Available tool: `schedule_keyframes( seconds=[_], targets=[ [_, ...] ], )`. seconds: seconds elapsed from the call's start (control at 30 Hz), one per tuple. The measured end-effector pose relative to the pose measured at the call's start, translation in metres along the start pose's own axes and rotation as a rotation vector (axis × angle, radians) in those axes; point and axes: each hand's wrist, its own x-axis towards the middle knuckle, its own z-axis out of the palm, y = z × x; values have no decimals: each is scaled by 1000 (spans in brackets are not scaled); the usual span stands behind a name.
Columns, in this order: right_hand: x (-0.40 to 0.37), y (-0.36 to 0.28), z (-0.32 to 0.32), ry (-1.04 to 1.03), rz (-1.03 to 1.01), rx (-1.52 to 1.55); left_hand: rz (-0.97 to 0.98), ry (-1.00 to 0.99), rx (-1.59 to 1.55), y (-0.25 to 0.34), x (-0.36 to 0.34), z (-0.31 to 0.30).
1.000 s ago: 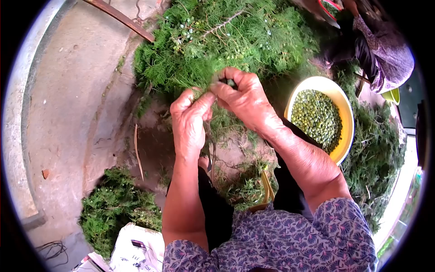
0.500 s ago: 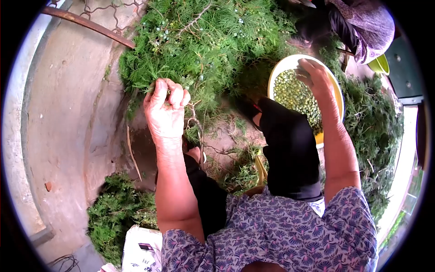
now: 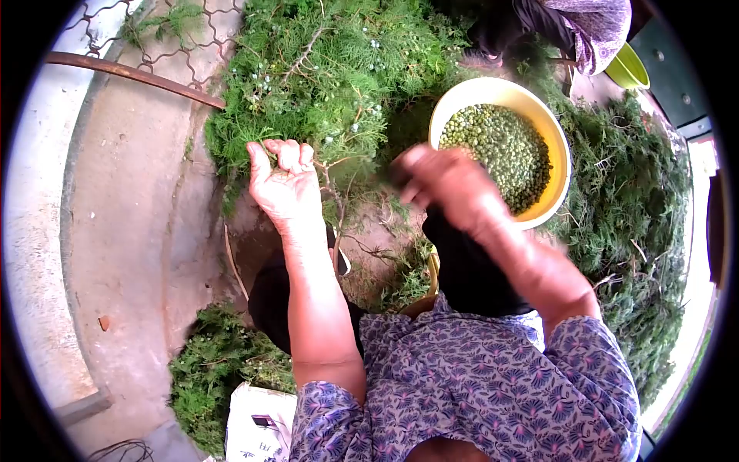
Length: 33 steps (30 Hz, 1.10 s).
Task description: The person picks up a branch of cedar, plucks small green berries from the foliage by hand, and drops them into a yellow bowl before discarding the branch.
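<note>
Palm up, my left hand has its fingers curled around sprigs at the lower edge of a green evergreen branch. The foliage bears small pale bluish berries, and a bare woody stem hangs below it. My right hand is smeared by motion, between the branch and a yellow basin. Whether its fingers hold anything cannot be made out. Inside the basin lies a heap of small green berries, partly covered by the right hand and forearm.
More cut evergreen branches lie at the right and lower left, beside a white sack. A brown bar and wire mesh stand upper left. Another person sits upper right near a lime-green basin.
My right hand has moved left from over the berries in the basin to its near-left rim. My left hand stays at the branch, its thumb a little farther from the fingers. The view has shifted slightly.
</note>
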Motion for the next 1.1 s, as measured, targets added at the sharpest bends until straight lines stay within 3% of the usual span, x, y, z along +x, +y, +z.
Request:
schedule_keyframes(
  seconds=[0.1, 0.17, 0.23, 0.3, 0.37, 0.43, 0.5, 0.53, 0.6, 0.67, 0.73, 0.8, 0.87, 0.97, 1.1],
  targets=[
    [17, 45, 50, -139, 295, 547, 17, -17, -32, -1, -19, 8],
    [36, 58, 59, -163, 254, 718, 53, 35, -53, -1, -37, 11],
    [39, 54, 67, -45, 249, 950, 45, -19, -33, 0, -55, 5],
    [32, 50, 68, -91, 177, 910, 71, 66, -33, 2, -71, 1],
    [17, 35, 69, -25, 105, 764, 83, 18, -56, 7, -84, -14],
    [10, 36, 75, -14, 71, 704, 94, 140, 50, 12, -101, -15],
    [1, 41, 79, -65, -100, 373, 91, 175, 154, 15, -116, -23],
    [-4, 43, 82, -61, -204, 262, 111, 203, 236, 16, -124, -22],
    [-20, 41, 86, -96, -204, 102, 147, 258, 436, 16, -139, -18],
    [-33, 42, 91, -98, -221, -129, 198, 218, 670, 16, -149, -19],
    [-39, 56, 97, -143, -370, -241, 179, 159, 870, 21, -161, -15],
    [-45, 64, 101, -180, -403, -309, 159, 147, 916, 20, -168, -20],
    [-50, 63, 104, -164, -622, -446, 132, 143, 949, 21, -172, -25],
    [-48, 65, 106, -198, -702, -437, 152, 162, 847, 17, -175, -31],
    [-47, 66, 92, -194, -622, -506, 115, 196, 782, 10, -172, -43]
  ],
)
